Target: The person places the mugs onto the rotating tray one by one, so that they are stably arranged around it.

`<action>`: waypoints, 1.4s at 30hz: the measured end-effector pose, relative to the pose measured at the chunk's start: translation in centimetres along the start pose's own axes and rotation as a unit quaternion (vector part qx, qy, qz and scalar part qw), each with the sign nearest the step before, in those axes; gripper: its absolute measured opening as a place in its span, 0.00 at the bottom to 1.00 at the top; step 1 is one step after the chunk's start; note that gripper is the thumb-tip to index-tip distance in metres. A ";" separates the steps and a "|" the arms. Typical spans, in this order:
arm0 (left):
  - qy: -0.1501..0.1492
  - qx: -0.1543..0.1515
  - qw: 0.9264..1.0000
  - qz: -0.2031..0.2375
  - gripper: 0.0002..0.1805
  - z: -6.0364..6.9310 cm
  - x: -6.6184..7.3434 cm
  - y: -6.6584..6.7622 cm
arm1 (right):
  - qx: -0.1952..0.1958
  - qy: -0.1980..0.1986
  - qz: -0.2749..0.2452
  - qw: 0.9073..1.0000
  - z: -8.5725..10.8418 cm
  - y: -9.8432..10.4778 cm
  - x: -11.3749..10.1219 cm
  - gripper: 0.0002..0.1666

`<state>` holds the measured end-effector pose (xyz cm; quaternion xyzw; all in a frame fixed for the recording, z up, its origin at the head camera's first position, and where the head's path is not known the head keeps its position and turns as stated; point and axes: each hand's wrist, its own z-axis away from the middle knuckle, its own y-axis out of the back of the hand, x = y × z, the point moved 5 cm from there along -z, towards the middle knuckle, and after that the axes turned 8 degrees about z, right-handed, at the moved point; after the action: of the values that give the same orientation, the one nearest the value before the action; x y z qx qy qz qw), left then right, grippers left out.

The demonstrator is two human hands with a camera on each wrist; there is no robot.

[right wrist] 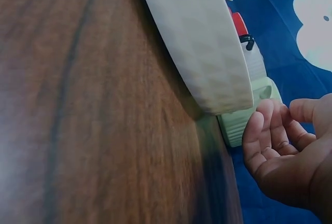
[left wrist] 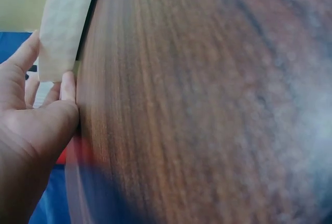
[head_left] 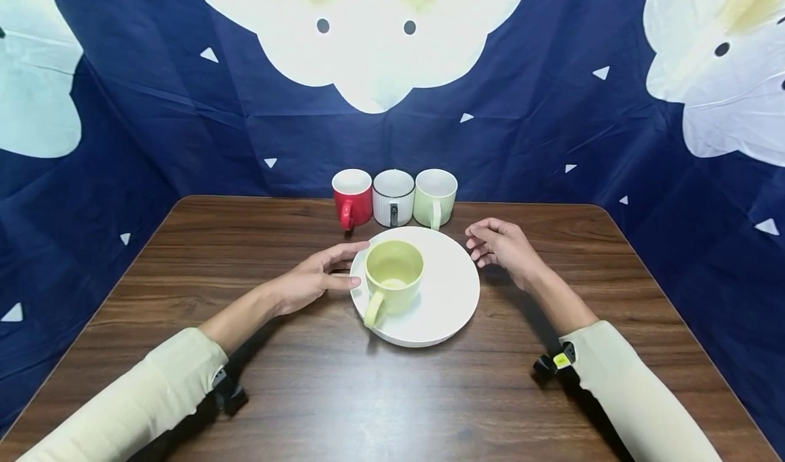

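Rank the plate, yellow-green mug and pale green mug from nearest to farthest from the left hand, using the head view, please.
1. Plate, at the left hand.
2. Yellow-green mug, on the plate's left.
3. Pale green mug, back row's right end.

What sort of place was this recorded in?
Probably a staged recording booth, not an everyday kitchen: navy cloud-print cloth surrounds the back and sides of a wooden table, where three mugs stand in a row behind a white dish.

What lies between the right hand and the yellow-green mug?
A bare stretch of round white plate and a sliver of wooden tabletop, in the head view.
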<state>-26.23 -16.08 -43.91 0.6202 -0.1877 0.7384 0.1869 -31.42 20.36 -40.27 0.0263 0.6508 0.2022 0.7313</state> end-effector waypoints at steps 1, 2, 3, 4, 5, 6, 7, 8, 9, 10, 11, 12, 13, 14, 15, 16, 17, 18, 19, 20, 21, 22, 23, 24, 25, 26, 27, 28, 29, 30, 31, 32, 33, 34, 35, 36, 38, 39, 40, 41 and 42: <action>0.001 -0.002 1.000 0.002 0.45 -0.1 0.0 -0.1 | 0.003 -0.003 0.001 1.000 -0.1 0.1 0.0 0.22; 0.002 -0.004 1.000 0.004 0.45 -0.2 -0.1 -0.1 | 0.005 -0.005 0.005 1.000 -0.3 0.1 0.0 0.23; 0.003 -0.004 1.000 0.004 0.45 -0.3 -0.1 -0.1 | 0.007 -0.007 0.006 1.000 -0.5 0.1 0.0 0.23; 0.003 -0.005 1.000 0.004 0.45 -0.4 -0.2 -0.1 | 0.008 -0.009 0.007 1.000 -0.7 0.1 0.0 0.23; 0.004 -0.005 1.000 0.003 0.45 -0.4 -0.3 0.0 | 0.009 -0.012 0.007 1.000 -1.0 0.1 0.1 0.24; 0.004 -0.005 1.000 0.002 0.45 -0.4 -0.3 0.0 | 0.011 -0.014 0.008 1.000 -1.2 0.0 0.1 0.23; 0.003 -0.005 1.000 0.000 0.45 -0.4 -0.4 0.0 | 0.013 -0.017 0.008 1.000 -1.4 -0.1 0.2 0.24; 0.001 -0.006 1.000 -0.003 0.45 -0.4 -0.4 0.1 | 0.015 -0.019 0.007 1.000 -1.6 -0.2 0.2 0.24; 0.000 -0.007 1.000 -0.005 0.45 -0.4 -0.5 0.2 | 0.017 -0.020 0.005 1.000 -1.7 -0.3 0.2 0.25; -0.001 -0.008 1.000 -0.007 0.45 -0.4 -0.5 0.2 | 0.019 -0.020 0.005 1.000 -1.9 -0.3 0.1 0.25; -0.002 -0.008 1.000 -0.009 0.45 -0.3 -0.4 0.2 | 0.022 -0.021 0.004 1.000 -2.0 -0.4 0.1 0.26; -0.002 -0.009 1.000 -0.011 0.45 -0.3 -0.4 0.2 | 0.024 -0.021 0.002 0.999 -2.2 -0.5 0.1 0.25; -0.002 -0.008 1.000 -0.012 0.45 -0.2 -0.4 0.3 | 0.024 -0.021 0.000 0.999 -2.4 -0.7 0.0 0.24; -0.002 -0.007 1.000 -0.013 0.45 -0.1 -0.3 0.4 | 0.024 -0.020 -0.001 1.000 -2.5 -0.8 -0.1 0.23; -0.001 -0.006 1.000 -0.013 0.45 0.0 -0.3 0.5 | 0.024 -0.020 -0.003 1.000 -2.7 -0.9 -0.1 0.21; -0.002 -0.005 1.000 -0.013 0.45 0.1 -0.3 0.5 | 0.023 -0.020 -0.005 1.000 -2.8 -1.1 -0.2 0.19; -0.002 -0.005 1.000 -0.012 0.45 0.1 -0.3 0.5 | 0.022 -0.021 -0.007 1.000 -3.0 -1.2 -0.2 0.17; -0.004 -0.007 1.000 -0.011 0.45 0.1 -0.2 0.5 | 0.020 -0.022 -0.010 0.999 -3.1 -1.3 -0.2 0.15; -0.005 -0.007 1.000 -0.012 0.45 0.1 -0.2 0.5 | 0.020 -0.024 -0.012 0.999 -3.2 -1.4 -0.2 0.14; -0.006 -0.009 1.000 -0.011 0.45 0.1 -0.2 0.4 | 0.019 -0.026 -0.015 0.999 -3.4 -1.5 -0.2 0.13; -0.009 -0.011 1.000 -0.012 0.45 0.1 -0.2 0.3 | 0.017 -0.028 -0.018 0.999 -3.5 -1.6 -0.1 0.13; -0.011 -0.013 1.000 -0.013 0.45 0.1 -0.2 0.3 | 0.016 -0.029 -0.020 0.999 -3.7 -1.7 -0.1 0.14; -0.012 -0.014 1.000 -0.014 0.45 0.1 -0.2 0.2 | 0.015 -0.031 -0.024 0.999 -3.9 -1.8 -0.1 0.14; -0.014 -0.015 1.000 -0.017 0.45 0.0 -0.1 0.1 | 0.016 -0.033 -0.027 0.999 -4.1 -1.8 0.0 0.15; -0.014 -0.016 1.000 -0.020 0.45 0.0 -0.1 0.0 | 0.015 -0.035 -0.031 0.999 -4.2 -1.9 0.0 0.16; -0.015 -0.017 0.999 -0.023 0.44 0.1 -0.1 0.0 | 0.015 -0.038 -0.035 0.999 -4.4 -2.0 0.0 0.16; -0.016 -0.016 0.999 -0.025 0.44 0.1 0.0 0.0 | 0.015 -0.040 -0.038 0.998 -4.6 -2.2 0.0 0.17; -0.016 -0.016 0.999 -0.027 0.44 0.1 0.0 -0.1 | 0.015 -0.041 -0.043 0.998 -4.9 -2.3 0.0 0.17; -0.017 -0.016 0.999 -0.028 0.44 0.1 0.0 -0.1 | 0.015 -0.042 -0.048 0.998 -5.0 -2.4 0.0 0.17; -0.019 -0.016 0.999 -0.029 0.44 0.0 0.1 -0.1 | 0.015 -0.043 -0.049 0.998 -5.2 -2.5 0.0 0.17; -0.019 -0.017 0.999 -0.029 0.44 0.0 0.1 -0.1 | 0.013 -0.042 -0.050 0.998 -5.3 -2.6 0.0 0.18; -0.019 -0.017 0.999 -0.027 0.44 -0.1 0.0 -0.1 | 0.011 -0.041 -0.048 0.998 -5.4 -2.7 -0.1 0.18; -0.019 -0.018 0.999 -0.025 0.44 -0.1 0.0 -0.1 | 0.007 -0.039 -0.047 0.998 -5.5 -2.8 -0.2 0.18; -0.019 -0.019 0.999 -0.024 0.45 -0.1 0.0 -0.1 | 0.004 -0.035 -0.043 0.998 -5.6 -3.0 -0.2 0.19; -0.018 -0.019 0.999 -0.022 0.45 -0.1 -0.1 -0.1 | -0.002 -0.032 -0.038 0.999 -5.7 -3.1 -0.3 0.21; -0.017 -0.019 0.999 -0.021 0.45 -0.1 -0.1 -0.1 | -0.010 -0.031 -0.034 0.999 -5.8 -3.3 -0.4 0.22; -0.015 -0.018 1.000 -0.021 0.45 0.0 -0.1 0.0 | -0.029 -0.032 -0.023 0.999 -6.0 -3.7 -0.4 0.26; -0.016 -0.017 0.999 -0.022 0.45 0.0 -0.2 0.0 | -0.040 -0.034 -0.019 0.998 -6.1 -3.9 -0.4 0.27; -0.016 -0.016 0.999 -0.023 0.45 0.0 -0.2 0.0 | -0.050 -0.035 -0.015 0.998 -6.2 -4.0 -0.4 0.29; -0.017 -0.016 0.999 -0.024 0.44 0.0 -0.2 0.0 | -0.062 -0.038 -0.014 0.997 -6.2 -4.1 -0.4 0.30; -0.018 -0.017 0.999 -0.025 0.44 0.0 -0.2 0.0 | -0.072 -0.040 -0.013 0.997 -6.3 -4.3 -0.4 0.30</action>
<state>-26.27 -16.11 -44.11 0.6348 -0.1880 0.7189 0.2119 -36.37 14.92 -42.12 -0.0263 0.6053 0.2379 0.7592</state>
